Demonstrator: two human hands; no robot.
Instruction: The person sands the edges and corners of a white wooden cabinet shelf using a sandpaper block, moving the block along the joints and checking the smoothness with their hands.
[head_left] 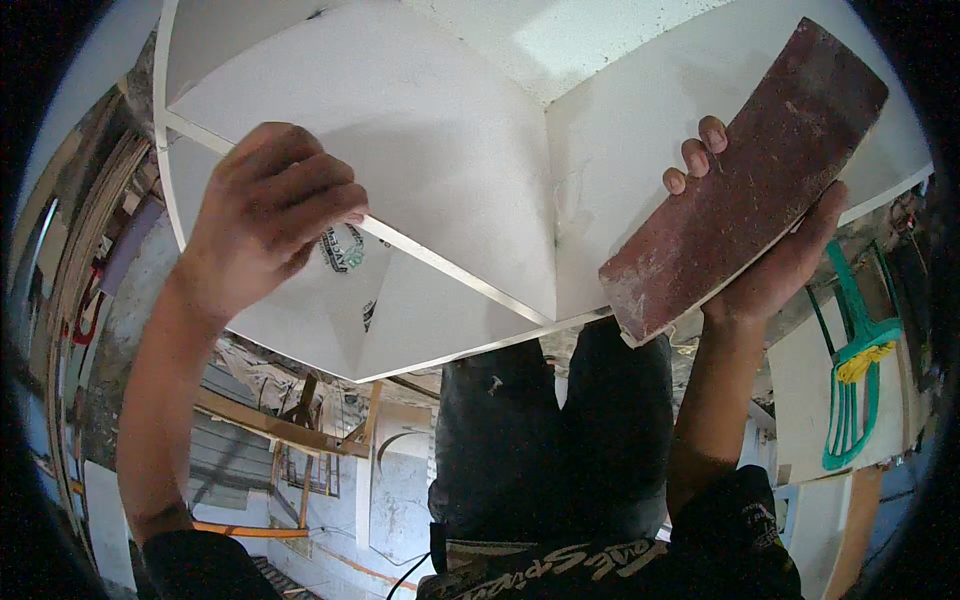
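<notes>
A cluttered workshop spreads below: wooden frames (300,425) and boards lie on the floor toward seven o'clock, and a green plastic chair (855,360) leans toward four o'clock. There is only the head view, looking down past the person's dark trousers (560,430) at six o'clock.

Filling the upper half is a white shelf unit (450,130), its panels meeting in a corner near the centre, with thin pale front edges running across. The left hand (265,215), at about nine to ten o'clock, rests on the front edge of a shelf panel, fingers curled over it and closed on the edge. The right hand (775,255), at about three o'clock, is clamped on a sanding block (745,180), a long board faced with reddish-brown abrasive paper; the palm is beneath it and the fingertips (700,150) wrap over its left edge. The block lies flat against the white panel, slanting from five o'clock up toward one o'clock.
</notes>
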